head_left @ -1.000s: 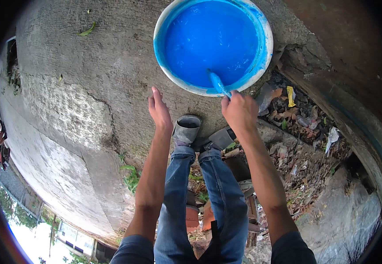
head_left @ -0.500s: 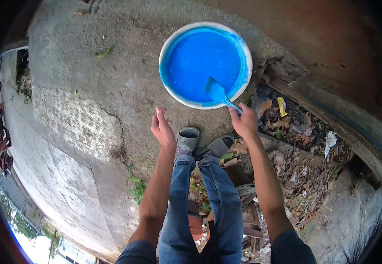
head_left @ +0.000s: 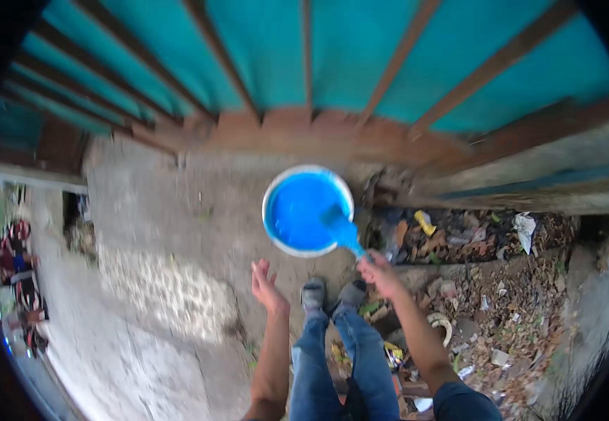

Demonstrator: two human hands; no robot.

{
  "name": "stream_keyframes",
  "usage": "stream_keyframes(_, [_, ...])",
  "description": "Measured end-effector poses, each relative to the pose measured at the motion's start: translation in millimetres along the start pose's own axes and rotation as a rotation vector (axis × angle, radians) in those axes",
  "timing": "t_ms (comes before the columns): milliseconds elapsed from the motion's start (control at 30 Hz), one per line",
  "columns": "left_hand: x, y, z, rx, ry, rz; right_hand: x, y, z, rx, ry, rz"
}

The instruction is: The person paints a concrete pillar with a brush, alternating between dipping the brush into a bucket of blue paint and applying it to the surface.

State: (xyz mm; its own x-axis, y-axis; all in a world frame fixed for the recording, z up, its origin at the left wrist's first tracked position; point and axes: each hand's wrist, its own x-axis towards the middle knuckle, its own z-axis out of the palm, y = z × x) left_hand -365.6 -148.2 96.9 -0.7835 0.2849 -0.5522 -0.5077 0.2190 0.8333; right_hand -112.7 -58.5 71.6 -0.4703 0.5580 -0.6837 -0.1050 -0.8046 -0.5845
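Note:
My right hand (head_left: 382,274) is closed around the handle of a blue-coated paintbrush (head_left: 344,232). The brush head is over the right part of a round, white-rimmed bucket (head_left: 276,243) that holds bright blue paint (head_left: 301,210). Motion blur hides whether the bristles touch the paint. Below the bucket and to its left, my left hand (head_left: 269,286) holds nothing, its fingers partly curled and apart.
A teal fence (head_left: 262,42) with brown bars spans the top. Leaves and litter (head_left: 459,242) fill a gutter at the right. My shoes (head_left: 313,293) stand below the bucket on concrete. Motorbikes (head_left: 27,295) are at the far left.
The view has tipped up, bringing in the teal fence and making the bucket look smaller. The brush now appears higher against the bucket's right side, still in my right hand.

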Motion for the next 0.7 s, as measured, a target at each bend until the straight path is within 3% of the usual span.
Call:
stream_keyframes(133, [-60,75,14,-0.046,-0.04,0.066,-65,-35,34,0.151,-0.05,-0.072])
stream_keyframes(200, [-94,113,23,-0.035,-0.126,0.094,-115,-70,57,0.189,-0.095,-0.169])
stream_keyframes(367, [-173,190,59,-0.044,-0.403,0.191,-275,-170,65,0.142,0.013,-0.53])
stream_keyframes(433, [-207,214,72,-0.064,-0.472,0.201,-350,-216,62,0.007,0.326,-0.604])
stream_keyframes(533, [-250,241,90,-0.044,-0.655,0.289,-452,-279,41,-0.058,0.476,-0.876])
stream_keyframes(700, [-290,252,115,-0.003,-0.747,0.336,-580,-402,18,-0.821,1.279,-1.308])
